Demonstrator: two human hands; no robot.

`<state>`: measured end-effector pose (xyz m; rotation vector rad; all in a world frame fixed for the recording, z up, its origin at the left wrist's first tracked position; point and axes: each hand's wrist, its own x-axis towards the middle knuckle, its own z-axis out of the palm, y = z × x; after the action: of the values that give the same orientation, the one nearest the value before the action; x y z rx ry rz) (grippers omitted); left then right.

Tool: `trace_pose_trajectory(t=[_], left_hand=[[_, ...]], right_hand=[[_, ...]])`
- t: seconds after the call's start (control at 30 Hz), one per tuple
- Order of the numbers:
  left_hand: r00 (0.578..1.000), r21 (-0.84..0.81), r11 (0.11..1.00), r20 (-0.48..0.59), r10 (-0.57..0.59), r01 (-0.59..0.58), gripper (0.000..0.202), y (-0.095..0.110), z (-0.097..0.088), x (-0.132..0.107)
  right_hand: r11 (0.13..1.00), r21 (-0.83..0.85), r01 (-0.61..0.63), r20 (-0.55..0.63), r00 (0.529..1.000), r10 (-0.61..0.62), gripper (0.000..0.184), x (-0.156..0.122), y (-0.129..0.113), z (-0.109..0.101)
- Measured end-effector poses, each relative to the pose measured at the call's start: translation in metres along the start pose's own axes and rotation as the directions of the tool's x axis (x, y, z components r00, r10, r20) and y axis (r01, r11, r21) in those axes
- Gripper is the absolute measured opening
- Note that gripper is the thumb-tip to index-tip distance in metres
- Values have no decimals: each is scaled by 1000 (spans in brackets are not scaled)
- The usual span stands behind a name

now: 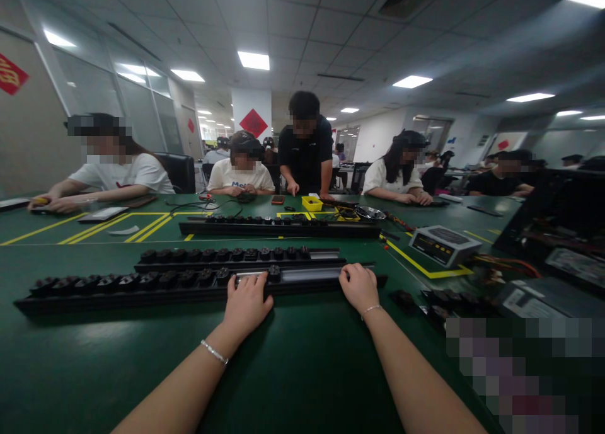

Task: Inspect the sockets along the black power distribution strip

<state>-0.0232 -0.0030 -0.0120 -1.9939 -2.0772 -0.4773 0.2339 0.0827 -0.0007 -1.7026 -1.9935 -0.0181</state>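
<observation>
A long black power track lies across the green table before me, with several black socket modules along its left part. My left hand grips the track right of the middle, fingers bent over its top and thumb at the front. One lone socket module sits just right of those fingers. The pale slot shows bare between it and my right hand, which is closed around the track near its right end. My fingertips are partly hidden behind the track.
Two more tracks with sockets, a nearer one and a farther one, lie behind. At right are a power supply box, loose black sockets and a grey box. A yellow bin stands across the table, where several people work.
</observation>
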Motion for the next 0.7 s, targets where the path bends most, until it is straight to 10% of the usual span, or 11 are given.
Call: trace_pose_trajectory(t=[0.23,0.43,0.7], left_hand=[[997,-45,996,-33,72,-73,50,-2,7,1],[998,-46,997,-12,69,-69,50,-1,4,1],[997,-50,996,-6,74,-75,50,-2,2,0]], right_hand=[[983,52,178,3,984,-179,25,-8,-24,3],[874,95,477,114,867,-486,40,-28,-75,15],[896,27,442,212,874,-438,49,-31,-91,22]])
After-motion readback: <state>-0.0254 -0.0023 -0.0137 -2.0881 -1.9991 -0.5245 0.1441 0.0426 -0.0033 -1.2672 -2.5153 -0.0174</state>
